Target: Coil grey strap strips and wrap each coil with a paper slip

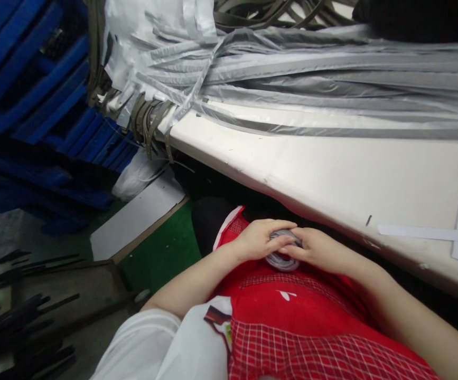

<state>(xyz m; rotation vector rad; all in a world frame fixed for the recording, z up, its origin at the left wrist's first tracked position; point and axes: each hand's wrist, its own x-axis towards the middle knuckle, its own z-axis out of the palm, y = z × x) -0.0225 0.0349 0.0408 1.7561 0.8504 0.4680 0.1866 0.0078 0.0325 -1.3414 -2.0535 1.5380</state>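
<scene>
A small grey coil point(282, 262), wound into a ring, rests against the red apron at my lap. My left hand point(258, 240) closes round its one side, with fingers over the top. From the other side my right hand point(316, 247) holds the same coil, and the fingertips of both hands meet over it. Part of the coil is hidden under the fingers. Both hands are just off the near edge of the white table point(311, 174).
Long grey strips in clear plastic point(332, 74) lie along the table's far side. White strips point(422, 232) sit at its right. Blue slats point(34, 68) fill the upper left, and a grey board point(137, 211) is below the table's left end.
</scene>
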